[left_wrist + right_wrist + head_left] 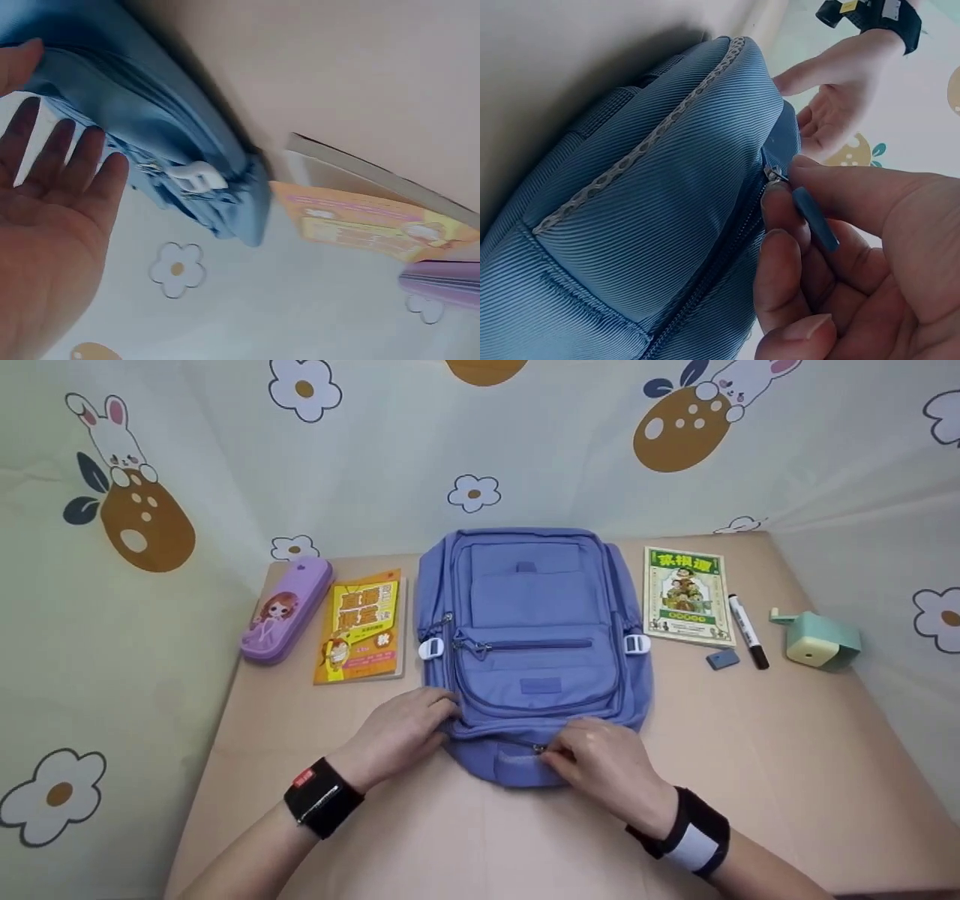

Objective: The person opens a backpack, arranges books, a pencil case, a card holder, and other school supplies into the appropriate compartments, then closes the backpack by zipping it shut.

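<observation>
A blue backpack [536, 604] lies flat on the table, its top end nearest my arms. My right hand [611, 761] pinches a zipper pull [815, 217] between thumb and forefinger. The metal slider [774, 174] sits on a zipper along the bag's near end, and the teeth beside it look closed. At the bag's near left corner is my left hand [405, 731], its fingers mostly straight. Its thumb and fingers lie on either side of the bag's edge in the left wrist view; whether they press on the cloth I cannot tell.
Left of the backpack lie a purple pencil case [289, 611] and an orange book [360, 626]. To its right are a green book [686, 596], a blue eraser [722, 660], a black-and-white marker [748, 631] and a green pencil sharpener [821, 641]. Patterned cloth [555, 457] surrounds the table.
</observation>
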The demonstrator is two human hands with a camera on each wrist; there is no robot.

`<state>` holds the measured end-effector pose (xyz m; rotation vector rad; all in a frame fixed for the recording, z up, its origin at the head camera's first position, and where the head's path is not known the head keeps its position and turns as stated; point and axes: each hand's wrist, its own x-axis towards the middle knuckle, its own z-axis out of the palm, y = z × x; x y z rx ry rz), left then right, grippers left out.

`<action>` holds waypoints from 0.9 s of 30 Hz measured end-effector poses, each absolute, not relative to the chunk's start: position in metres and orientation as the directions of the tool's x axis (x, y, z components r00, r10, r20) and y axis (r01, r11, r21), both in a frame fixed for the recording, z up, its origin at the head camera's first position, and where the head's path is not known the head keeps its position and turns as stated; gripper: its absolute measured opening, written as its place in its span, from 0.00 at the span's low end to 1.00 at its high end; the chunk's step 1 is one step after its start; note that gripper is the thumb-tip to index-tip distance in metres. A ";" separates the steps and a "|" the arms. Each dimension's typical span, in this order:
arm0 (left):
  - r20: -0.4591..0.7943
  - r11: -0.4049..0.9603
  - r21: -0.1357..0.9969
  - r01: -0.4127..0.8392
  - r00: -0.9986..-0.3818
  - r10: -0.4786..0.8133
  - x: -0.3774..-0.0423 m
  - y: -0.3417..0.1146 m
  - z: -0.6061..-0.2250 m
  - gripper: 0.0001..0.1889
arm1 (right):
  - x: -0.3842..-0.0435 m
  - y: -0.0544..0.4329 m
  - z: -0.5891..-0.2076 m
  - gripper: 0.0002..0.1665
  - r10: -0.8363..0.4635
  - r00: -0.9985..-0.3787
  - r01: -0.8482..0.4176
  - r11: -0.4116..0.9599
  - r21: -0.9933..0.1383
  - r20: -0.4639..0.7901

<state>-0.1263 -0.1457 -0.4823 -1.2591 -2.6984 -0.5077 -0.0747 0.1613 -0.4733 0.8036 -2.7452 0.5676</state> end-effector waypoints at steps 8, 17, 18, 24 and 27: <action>0.198 0.667 0.181 0.723 -0.691 0.695 -0.133 -0.142 -0.478 0.05 | -0.072 0.162 -0.473 0.05 -0.466 -0.837 -0.542 0.775 -0.324 0.285; 0.127 0.749 0.226 0.622 -0.781 0.611 -0.135 -0.134 -0.479 0.03 | -0.071 0.150 -0.472 0.04 -0.485 -0.820 -0.567 0.764 -0.308 0.304; 0.119 0.752 0.233 0.616 -0.786 0.607 -0.135 -0.134 -0.479 0.03 | -0.071 0.148 -0.472 0.04 -0.491 -0.814 -0.575 0.760 -0.304 0.310; 0.092 0.768 0.233 0.596 -0.800 0.593 -0.135 -0.132 -0.478 0.04 | -0.074 0.127 -0.471 0.06 -0.528 -0.770 -0.625 0.738 -0.255 0.358; 0.084 0.773 0.236 0.589 -0.805 0.588 -0.134 -0.131 -0.478 0.04 | -0.076 0.119 -0.471 0.07 -0.547 -0.754 -0.644 0.727 -0.240 0.364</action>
